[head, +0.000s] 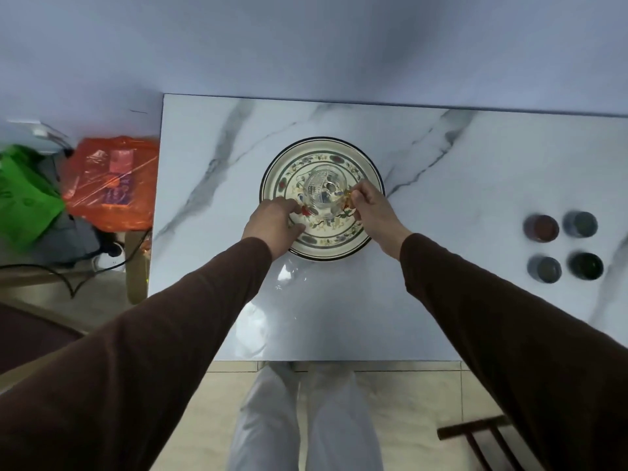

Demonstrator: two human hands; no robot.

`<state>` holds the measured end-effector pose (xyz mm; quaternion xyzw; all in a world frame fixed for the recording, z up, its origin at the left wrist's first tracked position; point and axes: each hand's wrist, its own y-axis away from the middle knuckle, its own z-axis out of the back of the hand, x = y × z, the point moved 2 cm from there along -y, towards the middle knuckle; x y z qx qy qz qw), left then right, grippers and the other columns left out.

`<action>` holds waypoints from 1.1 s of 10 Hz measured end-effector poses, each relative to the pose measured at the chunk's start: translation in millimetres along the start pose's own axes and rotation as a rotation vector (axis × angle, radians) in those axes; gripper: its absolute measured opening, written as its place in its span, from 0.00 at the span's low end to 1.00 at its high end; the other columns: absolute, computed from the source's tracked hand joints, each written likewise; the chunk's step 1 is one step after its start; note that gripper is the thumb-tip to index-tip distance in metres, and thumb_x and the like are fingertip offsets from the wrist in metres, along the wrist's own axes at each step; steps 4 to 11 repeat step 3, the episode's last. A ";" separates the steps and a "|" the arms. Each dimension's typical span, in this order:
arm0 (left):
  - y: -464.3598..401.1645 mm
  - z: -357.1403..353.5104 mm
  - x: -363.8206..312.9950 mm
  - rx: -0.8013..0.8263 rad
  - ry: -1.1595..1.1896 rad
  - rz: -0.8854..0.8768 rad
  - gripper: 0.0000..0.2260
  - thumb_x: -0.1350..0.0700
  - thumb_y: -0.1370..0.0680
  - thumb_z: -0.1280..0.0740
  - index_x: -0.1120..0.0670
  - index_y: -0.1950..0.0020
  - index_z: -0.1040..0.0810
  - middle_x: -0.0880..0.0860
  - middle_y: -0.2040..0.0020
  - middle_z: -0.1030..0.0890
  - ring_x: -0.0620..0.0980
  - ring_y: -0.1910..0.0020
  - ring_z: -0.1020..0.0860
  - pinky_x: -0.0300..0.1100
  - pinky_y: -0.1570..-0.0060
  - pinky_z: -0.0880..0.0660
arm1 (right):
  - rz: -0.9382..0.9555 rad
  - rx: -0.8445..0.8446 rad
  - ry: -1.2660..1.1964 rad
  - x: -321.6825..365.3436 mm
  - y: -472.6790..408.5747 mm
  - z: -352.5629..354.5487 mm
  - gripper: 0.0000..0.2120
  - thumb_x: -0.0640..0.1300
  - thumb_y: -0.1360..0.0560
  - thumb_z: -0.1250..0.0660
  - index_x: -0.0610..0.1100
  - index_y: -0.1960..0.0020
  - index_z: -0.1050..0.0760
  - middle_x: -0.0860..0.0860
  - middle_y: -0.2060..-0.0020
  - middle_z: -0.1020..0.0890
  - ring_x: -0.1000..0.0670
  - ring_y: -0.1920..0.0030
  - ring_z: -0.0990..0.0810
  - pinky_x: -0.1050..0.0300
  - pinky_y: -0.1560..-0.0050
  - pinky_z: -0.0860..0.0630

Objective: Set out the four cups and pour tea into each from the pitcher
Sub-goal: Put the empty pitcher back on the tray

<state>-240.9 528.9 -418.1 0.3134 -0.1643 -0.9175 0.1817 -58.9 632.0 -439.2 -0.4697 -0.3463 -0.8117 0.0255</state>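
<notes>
A clear glass pitcher stands on a round floral plate in the middle of the marble table. My left hand touches the pitcher's left side and my right hand grips its right side near the handle. Four small dark cups stand in a square on the table's right side: a reddish cup, a grey cup, a blue-grey cup and a dark green cup. I cannot tell whether the pitcher holds any tea.
The table's left edge runs near an orange plastic bag and a green bag on the floor with cables. A dark wooden chair part stands at the lower right. My legs show below the front edge.
</notes>
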 end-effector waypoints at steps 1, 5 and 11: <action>-2.2 -0.6 -2.5 0.005 0.009 0.004 0.13 0.52 0.24 0.31 0.52 0.40 0.22 0.54 0.42 0.20 0.55 0.39 0.27 0.47 0.42 0.30 | -0.016 0.010 0.019 0.5 0.6 -1.4 0.07 0.42 0.16 0.48 0.44 0.52 0.34 0.48 0.59 0.28 0.49 0.61 0.32 0.53 0.58 0.33; 0.0 -0.7 -8.6 0.022 0.011 0.024 0.14 0.52 0.25 0.30 0.51 0.40 0.21 0.53 0.43 0.20 0.54 0.39 0.27 0.45 0.43 0.30 | -0.007 0.004 0.087 2.0 4.4 0.5 0.08 0.41 0.17 0.45 0.40 0.40 0.32 0.41 0.42 0.26 0.48 0.52 0.26 0.51 0.47 0.26; 0.0 -0.7 -8.6 0.022 0.011 0.024 0.14 0.52 0.25 0.30 0.51 0.40 0.21 0.53 0.43 0.20 0.54 0.39 0.27 0.45 0.43 0.30 | -0.007 0.004 0.087 2.0 4.4 0.5 0.08 0.41 0.17 0.45 0.40 0.40 0.32 0.41 0.42 0.26 0.48 0.52 0.26 0.51 0.47 0.26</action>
